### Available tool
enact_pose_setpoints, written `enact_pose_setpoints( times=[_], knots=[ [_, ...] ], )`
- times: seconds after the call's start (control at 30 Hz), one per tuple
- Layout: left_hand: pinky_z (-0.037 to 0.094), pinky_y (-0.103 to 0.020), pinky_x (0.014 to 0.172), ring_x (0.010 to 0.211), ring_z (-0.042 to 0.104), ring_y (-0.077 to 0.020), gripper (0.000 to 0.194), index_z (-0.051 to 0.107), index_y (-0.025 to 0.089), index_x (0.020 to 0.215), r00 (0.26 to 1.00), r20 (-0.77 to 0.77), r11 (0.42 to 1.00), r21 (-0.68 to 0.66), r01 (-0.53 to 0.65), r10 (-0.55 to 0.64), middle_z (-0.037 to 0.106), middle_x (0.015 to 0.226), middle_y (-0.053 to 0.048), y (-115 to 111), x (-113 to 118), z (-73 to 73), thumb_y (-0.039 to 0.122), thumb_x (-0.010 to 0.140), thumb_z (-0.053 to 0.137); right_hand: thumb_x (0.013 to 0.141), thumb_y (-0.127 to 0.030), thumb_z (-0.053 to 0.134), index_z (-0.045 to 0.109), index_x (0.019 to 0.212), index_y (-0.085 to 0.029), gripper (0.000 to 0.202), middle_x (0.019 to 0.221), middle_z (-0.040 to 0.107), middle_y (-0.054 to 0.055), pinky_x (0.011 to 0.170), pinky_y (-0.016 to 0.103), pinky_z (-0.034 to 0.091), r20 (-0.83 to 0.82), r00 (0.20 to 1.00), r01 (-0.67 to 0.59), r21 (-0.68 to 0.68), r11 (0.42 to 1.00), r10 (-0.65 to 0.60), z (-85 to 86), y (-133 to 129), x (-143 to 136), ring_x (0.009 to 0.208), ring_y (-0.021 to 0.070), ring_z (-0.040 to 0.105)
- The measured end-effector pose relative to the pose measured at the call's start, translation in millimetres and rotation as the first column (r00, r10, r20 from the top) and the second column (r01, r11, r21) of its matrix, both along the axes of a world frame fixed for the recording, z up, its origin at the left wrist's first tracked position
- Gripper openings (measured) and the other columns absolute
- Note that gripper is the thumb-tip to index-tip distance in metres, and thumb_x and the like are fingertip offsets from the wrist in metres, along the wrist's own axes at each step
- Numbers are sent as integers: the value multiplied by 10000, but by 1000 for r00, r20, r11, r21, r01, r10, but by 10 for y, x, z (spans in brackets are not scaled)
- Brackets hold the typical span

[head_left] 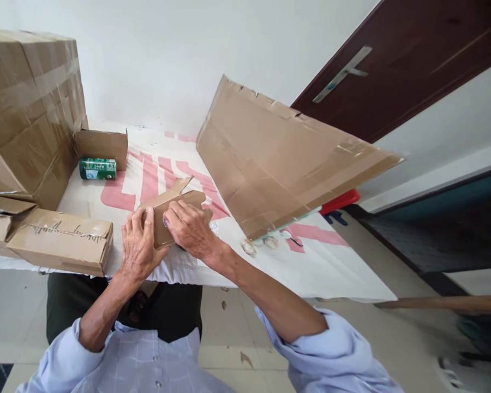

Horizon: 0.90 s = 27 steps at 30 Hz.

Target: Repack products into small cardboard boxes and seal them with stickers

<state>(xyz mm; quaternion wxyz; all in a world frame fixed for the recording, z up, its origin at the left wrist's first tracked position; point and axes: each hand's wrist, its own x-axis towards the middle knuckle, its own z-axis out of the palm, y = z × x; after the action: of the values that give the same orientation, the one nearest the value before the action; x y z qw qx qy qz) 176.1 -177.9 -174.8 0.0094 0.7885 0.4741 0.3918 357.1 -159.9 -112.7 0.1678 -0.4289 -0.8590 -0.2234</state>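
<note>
A small brown cardboard box (160,218) with its flaps up sits near the front edge of the table between my hands. My left hand (138,240) grips its left side, thumb along the near edge and fingers on the far side. Curled fingers of my right hand (191,226) press against the box's inner face or flap. A small shiny bit shows at those fingertips, too little of it to name. My right hand hides the right part of the box.
A green can (98,168) lies on its side by an open carton (106,146). Taped cartons (33,109) are stacked at left, with a long box (61,240) in front. A large cardboard sheet (286,158) leans at right, near tape rolls (249,248) on the white-and-pink cloth (311,273).
</note>
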Motion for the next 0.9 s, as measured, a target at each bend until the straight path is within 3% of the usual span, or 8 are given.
enact_pose_setpoints(
  times=[0.2, 0.37, 0.57, 0.9],
  knots=[
    [478, -635, 1117, 1424, 521, -481, 1056, 354, 182, 1659, 1000, 12, 1000, 2, -7, 7, 500, 1583, -266, -1, 8, -3, 230, 729, 855, 1101, -100, 478, 700, 880, -171, 321, 892, 667, 87, 754, 358, 376, -69, 996, -55, 40, 998, 58, 27, 1, 39, 869, 223, 545],
    [478, -630, 1122, 1422, 519, -480, 1035, 369, 160, 1652, 1000, 15, 1000, 1, -3, 3, 511, 1562, -269, -15, 21, 5, 233, 737, 850, 1089, -74, 498, 686, 806, -178, 356, 831, 650, 69, 738, 354, 355, -9, 995, -96, 121, 988, 98, 14, -16, 61, 828, 210, 525],
    [476, -632, 1126, 1435, 508, -477, 1031, 365, 164, 1658, 1000, 6, 1000, -8, 1, -1, 502, 1574, -266, -11, 21, 8, 238, 749, 844, 1074, -45, 444, 684, 825, -173, 369, 856, 636, 88, 740, 370, 352, 25, 997, -75, 55, 996, 73, -32, 22, 59, 845, 232, 511],
    [482, -639, 1118, 1425, 510, -485, 1042, 357, 143, 1658, 1000, 2, 1000, 24, 7, -7, 493, 1578, -278, 17, 29, -19, 244, 741, 842, 1097, -62, 415, 669, 863, -171, 362, 868, 634, 92, 746, 374, 369, 49, 996, -85, 112, 990, 80, -71, 54, 85, 837, 240, 504]
  ],
)
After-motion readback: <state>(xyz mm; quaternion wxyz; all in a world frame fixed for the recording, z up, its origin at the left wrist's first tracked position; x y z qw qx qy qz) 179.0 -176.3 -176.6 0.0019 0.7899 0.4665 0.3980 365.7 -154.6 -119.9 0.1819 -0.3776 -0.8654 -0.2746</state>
